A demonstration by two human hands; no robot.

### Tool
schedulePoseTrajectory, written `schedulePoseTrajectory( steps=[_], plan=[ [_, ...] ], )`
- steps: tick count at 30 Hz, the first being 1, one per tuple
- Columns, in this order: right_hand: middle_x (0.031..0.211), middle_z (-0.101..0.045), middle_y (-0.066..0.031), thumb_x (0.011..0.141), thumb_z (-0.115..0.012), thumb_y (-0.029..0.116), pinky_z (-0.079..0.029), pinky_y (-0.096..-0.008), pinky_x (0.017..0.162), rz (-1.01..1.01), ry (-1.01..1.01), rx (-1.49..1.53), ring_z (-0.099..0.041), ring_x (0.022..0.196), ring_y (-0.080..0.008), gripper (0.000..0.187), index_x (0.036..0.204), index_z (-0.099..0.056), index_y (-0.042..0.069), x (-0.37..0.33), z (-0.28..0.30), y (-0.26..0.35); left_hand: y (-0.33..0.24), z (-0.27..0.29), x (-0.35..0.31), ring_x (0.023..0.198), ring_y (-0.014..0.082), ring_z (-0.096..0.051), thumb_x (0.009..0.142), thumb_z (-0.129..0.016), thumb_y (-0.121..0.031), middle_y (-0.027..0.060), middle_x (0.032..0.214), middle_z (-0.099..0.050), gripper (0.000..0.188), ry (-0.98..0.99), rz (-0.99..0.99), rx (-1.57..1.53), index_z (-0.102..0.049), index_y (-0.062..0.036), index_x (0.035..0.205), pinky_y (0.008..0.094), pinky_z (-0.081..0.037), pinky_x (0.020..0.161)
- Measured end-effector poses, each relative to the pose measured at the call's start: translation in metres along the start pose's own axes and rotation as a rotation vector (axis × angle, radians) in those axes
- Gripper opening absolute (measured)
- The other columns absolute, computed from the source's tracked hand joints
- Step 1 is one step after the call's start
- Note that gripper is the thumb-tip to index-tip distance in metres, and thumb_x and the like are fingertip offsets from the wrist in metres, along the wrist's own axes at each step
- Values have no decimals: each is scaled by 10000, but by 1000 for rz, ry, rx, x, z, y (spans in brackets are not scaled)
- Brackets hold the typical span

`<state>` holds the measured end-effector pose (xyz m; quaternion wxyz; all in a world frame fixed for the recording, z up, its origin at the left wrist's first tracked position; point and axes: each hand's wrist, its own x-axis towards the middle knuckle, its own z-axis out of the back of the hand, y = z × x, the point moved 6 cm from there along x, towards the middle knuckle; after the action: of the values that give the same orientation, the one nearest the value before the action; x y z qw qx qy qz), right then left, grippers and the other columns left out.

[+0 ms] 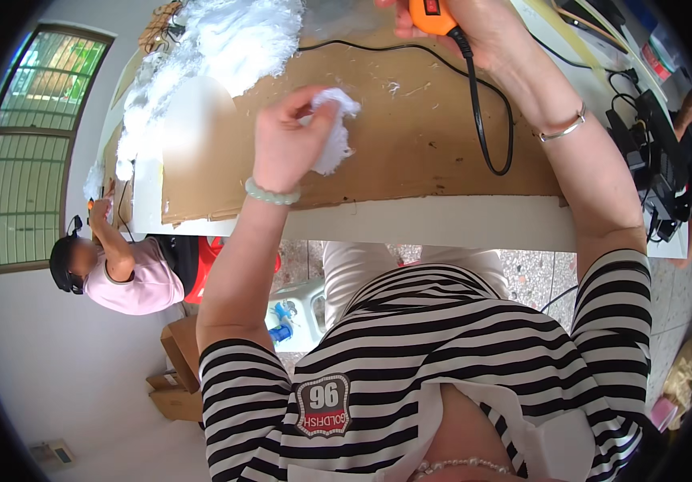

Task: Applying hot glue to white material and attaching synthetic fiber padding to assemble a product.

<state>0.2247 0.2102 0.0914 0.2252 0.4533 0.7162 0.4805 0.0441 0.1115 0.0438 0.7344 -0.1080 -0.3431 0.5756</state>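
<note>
My left hand is closed, thumb and fingers pinching a small crumpled piece of white fabric above the cardboard sheet. My right hand, at the top edge of the view, grips an orange corded tool with a red switch on its handle. The tool's working end lies outside the view, so its exact kind does not show. From the handle a black cord hangs in a loop over the cardboard. Beyond my left hand lies a big heap of fluffy white material.
White scraps dot the cardboard. Black adapters and cables crowd the table's right end. A person in pink works at the left, holding an orange tool. Under the table stands a pale plastic stool; brown boxes are at the left.
</note>
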Motion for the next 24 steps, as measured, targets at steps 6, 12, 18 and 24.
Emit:
schedulePoseTrajectory(
  steps=[6, 12, 18, 24],
  plan=[
    [773, -614, -60, 868, -610, 145, -487, -254, 527, -12, 9, -11, -577, 589, -147, 193, 999, -628, 4, 6, -3, -6, 30, -8, -18, 691, 39, -542, 904, -625, -211, -15, 811, -654, 237, -303, 392, -792, -685, 1, 992, 186, -420, 622],
    [754, -610, -61, 861, -621, 155, -481, -253, 505, 2, 25, -8, -576, 567, -150, 203, 992, -628, 0, 9, 0, -9, -23, -1, -15, 1020, 182, -598, 919, -586, -256, 146, 1126, -643, 376, 110, 22, -409, -578, -18, 1209, 298, -450, 887],
    [764, -609, -67, 860, -627, 160, -483, -249, 517, -7, 46, 10, -575, 566, -152, 212, 997, -627, -2, 8, -4, -5, 1, 30, -30, 917, 293, -625, 828, -682, -196, 167, 985, -663, 317, -5, 63, 60, -638, -27, 1093, 339, -490, 799],
    [770, -621, -68, 872, -617, 152, -492, -247, 534, 24, 78, -54, -589, 584, -148, 224, 1028, -627, -7, 4, -13, 7, 3, 25, -50, 765, 330, -606, 743, -710, -112, 141, 815, -641, 201, -121, -118, 435, -658, -45, 926, 407, -487, 678]
  ],
)
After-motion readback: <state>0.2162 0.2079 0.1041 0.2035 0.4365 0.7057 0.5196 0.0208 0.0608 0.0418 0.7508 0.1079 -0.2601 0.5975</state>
